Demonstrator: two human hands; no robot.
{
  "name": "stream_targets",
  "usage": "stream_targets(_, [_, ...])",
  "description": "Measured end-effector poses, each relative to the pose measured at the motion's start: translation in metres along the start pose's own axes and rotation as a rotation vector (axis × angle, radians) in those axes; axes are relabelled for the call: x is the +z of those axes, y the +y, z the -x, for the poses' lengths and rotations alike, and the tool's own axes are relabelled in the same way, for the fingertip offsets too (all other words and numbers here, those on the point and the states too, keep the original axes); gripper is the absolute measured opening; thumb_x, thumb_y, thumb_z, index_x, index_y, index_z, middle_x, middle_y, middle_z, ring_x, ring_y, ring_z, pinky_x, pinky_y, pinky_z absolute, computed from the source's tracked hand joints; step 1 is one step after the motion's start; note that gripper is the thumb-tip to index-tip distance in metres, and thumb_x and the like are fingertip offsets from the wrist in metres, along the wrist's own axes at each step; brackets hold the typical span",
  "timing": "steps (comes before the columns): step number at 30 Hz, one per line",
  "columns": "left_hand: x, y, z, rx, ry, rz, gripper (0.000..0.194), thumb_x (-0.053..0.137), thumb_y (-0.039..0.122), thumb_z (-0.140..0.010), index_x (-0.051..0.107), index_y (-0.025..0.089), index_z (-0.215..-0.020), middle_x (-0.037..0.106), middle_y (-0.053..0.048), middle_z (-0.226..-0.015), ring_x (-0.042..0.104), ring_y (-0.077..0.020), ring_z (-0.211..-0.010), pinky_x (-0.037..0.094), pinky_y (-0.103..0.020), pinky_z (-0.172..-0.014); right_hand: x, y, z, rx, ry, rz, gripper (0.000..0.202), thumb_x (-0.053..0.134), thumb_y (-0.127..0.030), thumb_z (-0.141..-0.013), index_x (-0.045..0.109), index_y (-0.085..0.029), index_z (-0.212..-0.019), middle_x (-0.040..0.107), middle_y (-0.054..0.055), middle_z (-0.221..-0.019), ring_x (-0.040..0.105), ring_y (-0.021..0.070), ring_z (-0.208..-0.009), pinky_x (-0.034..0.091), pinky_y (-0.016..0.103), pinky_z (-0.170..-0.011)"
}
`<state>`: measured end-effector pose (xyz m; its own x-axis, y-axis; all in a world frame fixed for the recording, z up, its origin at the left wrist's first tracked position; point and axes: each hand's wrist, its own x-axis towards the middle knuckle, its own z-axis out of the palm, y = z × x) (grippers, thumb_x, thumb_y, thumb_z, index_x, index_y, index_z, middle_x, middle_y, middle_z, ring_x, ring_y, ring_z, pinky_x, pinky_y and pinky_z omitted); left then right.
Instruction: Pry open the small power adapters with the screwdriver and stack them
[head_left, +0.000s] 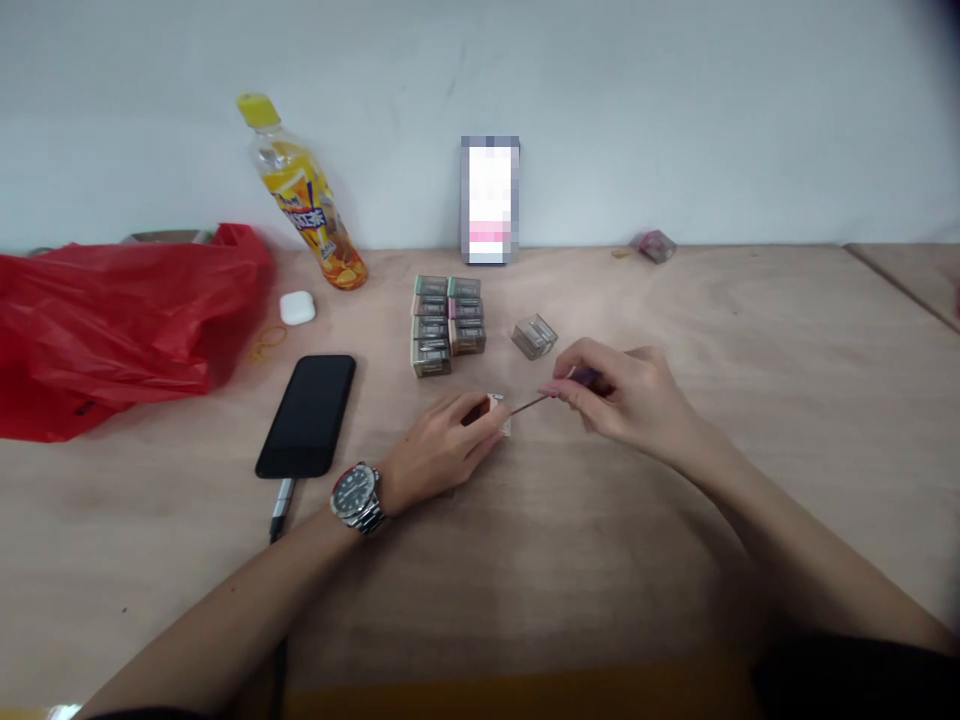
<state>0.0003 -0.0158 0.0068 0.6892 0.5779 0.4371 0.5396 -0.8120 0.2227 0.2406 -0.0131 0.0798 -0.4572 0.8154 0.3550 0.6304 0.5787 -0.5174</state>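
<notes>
My left hand (454,440) rests on the table, its fingers closed around a small pale piece (496,399) that they mostly cover. In my right hand (619,390) is a screwdriver (531,404) with a thin shaft and a dark handle, largely hidden by the fingers. Its tip meets the pale piece, or comes very close to it, at my left fingertips. Just beyond the hands lies a single see-through grey box (535,337). Several similar small boxes (431,357) with pastel-coloured ends stand in two columns to its left.
A black phone (306,415) with a cable lies left of my left hand. Farther back are a white earphone case (298,308), a drink bottle (304,195) and a red plastic bag (127,320). Against the wall stand a lit phone (490,200) and a pinkish small box (656,246).
</notes>
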Motion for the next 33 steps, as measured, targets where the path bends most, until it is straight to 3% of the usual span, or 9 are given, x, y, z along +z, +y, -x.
stream_targets(4, [-0.001,0.0,0.0,0.002,0.001,-0.003,0.027,0.047,0.027,-0.097,0.052,0.018,-0.122,0.061,-0.012,-0.114,0.063,-0.0202,-0.099,0.055,-0.036,-0.088,-0.003,-0.008,0.0,0.057,-0.086,0.13,0.015,0.044,-0.035,-0.097,0.046,-0.02,-0.095,0.059,-0.001,-0.067,0.051,0.0131,-0.049,0.036,0.026,-0.049])
stream_targets(8, [0.0,0.0,-0.001,-0.001,0.001,-0.006,0.026,0.047,0.027,-0.097,0.052,0.018,-0.121,0.061,-0.012,-0.113,0.063,-0.0202,-0.099,0.055,-0.036,-0.088,-0.014,-0.009,0.0,0.094,-0.186,0.052,0.013,0.041,-0.032,-0.098,0.044,-0.02,-0.102,0.064,0.002,-0.079,0.058,0.0152,-0.06,0.042,0.026,-0.055])
stream_targets(12, [0.0,0.0,-0.001,0.006,0.01,-0.019,0.027,0.047,0.027,-0.097,0.052,0.018,-0.122,0.062,-0.012,-0.112,0.063,-0.0201,-0.098,0.055,-0.036,-0.087,-0.015,-0.002,-0.001,0.039,-0.207,-0.031,0.015,0.047,-0.033,-0.097,0.051,-0.019,-0.093,0.064,0.0,-0.068,0.059,0.0133,-0.057,0.041,0.024,-0.054])
stream_targets(16, [0.0,0.0,0.0,-0.003,0.007,-0.015,0.027,0.047,0.028,-0.097,0.052,0.019,-0.122,0.062,-0.012,-0.113,0.063,-0.0202,-0.099,0.055,-0.036,-0.087,-0.015,-0.002,-0.002,0.064,-0.145,0.163,0.03,0.044,-0.042,-0.097,0.054,-0.019,-0.081,0.059,0.0,-0.056,0.052,0.0141,-0.047,0.034,0.027,-0.049])
stream_targets(21, [0.0,0.0,-0.001,-0.004,0.001,-0.003,0.028,0.047,0.028,-0.097,0.052,0.018,-0.123,0.062,-0.012,-0.115,0.063,-0.0207,-0.1,0.056,-0.037,-0.088,-0.02,-0.008,-0.001,0.039,-0.22,0.141,0.02,0.037,-0.035,-0.1,0.05,-0.02,-0.098,0.068,0.004,-0.081,0.06,0.0172,-0.062,0.039,0.028,-0.056])
stream_targets(27, [0.001,0.0,-0.001,-0.005,0.002,-0.012,0.028,0.047,0.028,-0.097,0.052,0.019,-0.123,0.061,-0.012,-0.115,0.064,-0.0205,-0.1,0.056,-0.036,-0.088,-0.019,-0.009,-0.002,0.084,-0.179,0.196,0.032,0.041,-0.043,-0.098,0.05,-0.02,-0.078,0.055,-0.001,-0.056,0.049,0.0144,-0.047,0.03,0.028,-0.049])
stream_targets(33, [0.001,-0.001,0.0,-0.002,0.001,0.0,0.027,0.048,0.027,-0.097,0.052,0.018,-0.122,0.061,-0.012,-0.115,0.064,-0.0207,-0.1,0.056,-0.036,-0.088,-0.017,-0.009,-0.001,0.05,-0.215,0.038,0.016,0.036,-0.033,-0.101,0.046,-0.02,-0.098,0.066,0.003,-0.084,0.058,0.0145,-0.063,0.039,0.026,-0.056])
